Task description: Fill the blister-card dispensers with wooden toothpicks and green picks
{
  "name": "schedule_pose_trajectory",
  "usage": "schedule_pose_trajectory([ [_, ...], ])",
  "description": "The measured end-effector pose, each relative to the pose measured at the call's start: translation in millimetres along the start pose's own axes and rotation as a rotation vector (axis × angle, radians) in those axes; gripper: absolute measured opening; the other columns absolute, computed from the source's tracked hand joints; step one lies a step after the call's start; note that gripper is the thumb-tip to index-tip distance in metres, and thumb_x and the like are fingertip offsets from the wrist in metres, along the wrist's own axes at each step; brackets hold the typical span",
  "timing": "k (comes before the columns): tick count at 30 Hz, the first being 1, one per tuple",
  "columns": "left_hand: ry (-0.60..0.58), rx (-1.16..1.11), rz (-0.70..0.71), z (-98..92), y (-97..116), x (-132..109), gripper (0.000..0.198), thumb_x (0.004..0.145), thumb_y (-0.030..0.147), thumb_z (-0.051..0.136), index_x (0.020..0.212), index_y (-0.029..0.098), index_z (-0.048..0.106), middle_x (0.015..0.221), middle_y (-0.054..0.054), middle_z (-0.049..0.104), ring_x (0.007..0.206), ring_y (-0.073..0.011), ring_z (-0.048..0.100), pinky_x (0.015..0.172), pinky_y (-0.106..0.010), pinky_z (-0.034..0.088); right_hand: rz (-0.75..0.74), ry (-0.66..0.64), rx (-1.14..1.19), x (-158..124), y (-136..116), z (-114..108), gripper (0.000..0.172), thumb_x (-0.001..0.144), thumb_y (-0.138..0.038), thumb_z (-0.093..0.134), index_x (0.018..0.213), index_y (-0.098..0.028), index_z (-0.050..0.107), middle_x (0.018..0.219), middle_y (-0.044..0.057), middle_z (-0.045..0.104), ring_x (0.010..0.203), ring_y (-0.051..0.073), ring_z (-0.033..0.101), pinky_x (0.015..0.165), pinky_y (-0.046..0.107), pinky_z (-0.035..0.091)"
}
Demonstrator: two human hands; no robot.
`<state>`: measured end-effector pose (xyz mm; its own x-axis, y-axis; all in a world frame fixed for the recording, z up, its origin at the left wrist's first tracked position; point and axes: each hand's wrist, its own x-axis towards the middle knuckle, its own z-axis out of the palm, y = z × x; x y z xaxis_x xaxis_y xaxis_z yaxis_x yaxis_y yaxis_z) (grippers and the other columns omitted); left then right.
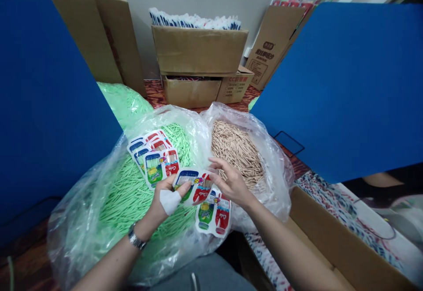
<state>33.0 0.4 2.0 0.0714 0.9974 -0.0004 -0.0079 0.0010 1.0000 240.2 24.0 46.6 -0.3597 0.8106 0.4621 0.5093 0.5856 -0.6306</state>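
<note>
My left hand (167, 196), with a white bandage on the thumb and a watch on the wrist, grips a chain of small printed packets (155, 158) that fans up and left over the green sticks. More packets (213, 214) of the same chain hang down between my hands. My right hand (229, 180) is at the packets' right side, its fingers curled and touching the strip near a red packet (202, 187). Under both hands lie a clear bag of green sticks (132, 194) and a clear bag of tan sticks (236, 150).
Blue boards stand at left (42, 106) and right (340, 88). Stacked cardboard boxes (198, 61) sit behind the bags, the top one full of white packets. An open carton (330, 238) with printed packets lies at my right. Another green bag (124, 101) sits behind left.
</note>
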Motion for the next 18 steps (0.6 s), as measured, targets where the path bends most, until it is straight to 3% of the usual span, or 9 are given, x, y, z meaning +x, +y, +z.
schedule_pose_trajectory([
  [2, -0.040, 0.124, 0.060, -1.9, 7, -2, 0.020, 0.078, 0.032, 0.066, 0.080, 0.013, 0.068, 0.072, -0.002, 0.068, 0.064, -0.0152, 0.059, 0.060, -0.025, 0.047, -0.102, -0.070, -0.084, 9, -4, 2, 0.041, 0.087, -0.040, 0.058, 0.123, -0.021, 0.052, 0.106, 0.009, 0.064, 0.097, 0.021, 0.059, 0.086, 0.036, 0.045],
  [4, -0.058, 0.267, 0.176, -4.4, 15, -2, 0.020, 0.079, 0.032, 0.065, 0.074, 0.013, 0.066, 0.065, 0.000, 0.062, 0.060, -0.0129, 0.054, 0.056, -0.023, 0.042, -0.231, -0.114, -0.163, 20, -6, 8, 0.033, 0.086, -0.048, 0.057, 0.100, -0.019, 0.061, 0.089, 0.006, 0.066, 0.084, 0.019, 0.059, 0.084, 0.035, 0.043],
  [6, -0.088, 0.375, 0.291, -9.2, 22, -1, 0.020, 0.083, 0.032, 0.062, 0.075, 0.014, 0.066, 0.065, 0.000, 0.059, 0.060, -0.0125, 0.052, 0.057, -0.023, 0.041, -0.311, -0.104, -0.237, 28, -6, 17, 0.034, 0.089, -0.049, 0.052, 0.075, -0.019, 0.059, 0.066, 0.001, 0.059, 0.067, 0.015, 0.054, 0.075, 0.031, 0.042],
  [9, -0.219, 0.487, 0.382, -21.0, 29, 0, 0.021, 0.089, 0.028, 0.053, 0.076, 0.016, 0.065, 0.072, -0.001, 0.060, 0.065, -0.0138, 0.053, 0.063, -0.026, 0.042, -0.358, -0.094, -0.322, 36, -9, 29, 0.038, 0.092, -0.045, 0.048, 0.065, -0.019, 0.053, 0.060, 0.000, 0.053, 0.061, 0.014, 0.048, 0.065, 0.028, 0.038],
  [11, -0.213, 0.562, 0.411, -30.0, 29, 1, 0.024, 0.089, 0.026, 0.054, 0.067, 0.016, 0.060, 0.066, 0.001, 0.054, 0.062, -0.0130, 0.049, 0.060, -0.026, 0.039, -0.400, -0.122, -0.342, 38, -14, 34, 0.034, 0.094, -0.041, 0.047, 0.069, -0.019, 0.054, 0.063, 0.001, 0.055, 0.064, 0.015, 0.049, 0.067, 0.029, 0.039],
  [14, -0.082, 0.620, 0.410, -42.2, 23, -1, 0.028, 0.082, 0.027, 0.063, 0.059, 0.017, 0.051, 0.059, 0.003, 0.045, 0.058, -0.0120, 0.043, 0.057, -0.025, 0.034, -0.426, -0.139, -0.274, 36, -22, 36, 0.018, 0.095, -0.028, 0.044, 0.092, -0.018, 0.058, 0.083, 0.005, 0.064, 0.082, 0.018, 0.056, 0.081, 0.034, 0.042],
  [16, 0.005, 0.607, 0.367, -49.0, 17, -2, 0.030, 0.079, 0.029, 0.066, 0.058, 0.017, 0.047, 0.060, 0.004, 0.043, 0.057, -0.0116, 0.041, 0.056, -0.024, 0.032, -0.355, -0.078, -0.202, 29, -22, 36, 0.025, 0.093, -0.026, 0.046, 0.115, -0.016, 0.051, 0.109, 0.011, 0.061, 0.104, 0.021, 0.054, 0.092, 0.039, 0.039],
  [18, 0.071, 0.558, 0.308, -54.8, 13, -4, 0.032, 0.077, 0.031, 0.068, 0.059, 0.017, 0.046, 0.061, 0.004, 0.042, 0.057, -0.0111, 0.040, 0.055, -0.024, 0.031, -0.265, -0.080, -0.174, 18, -16, 38, 0.032, 0.092, -0.027, 0.048, 0.122, -0.016, 0.047, 0.119, 0.013, 0.055, 0.112, 0.022, 0.050, 0.093, 0.040, 0.040],
])
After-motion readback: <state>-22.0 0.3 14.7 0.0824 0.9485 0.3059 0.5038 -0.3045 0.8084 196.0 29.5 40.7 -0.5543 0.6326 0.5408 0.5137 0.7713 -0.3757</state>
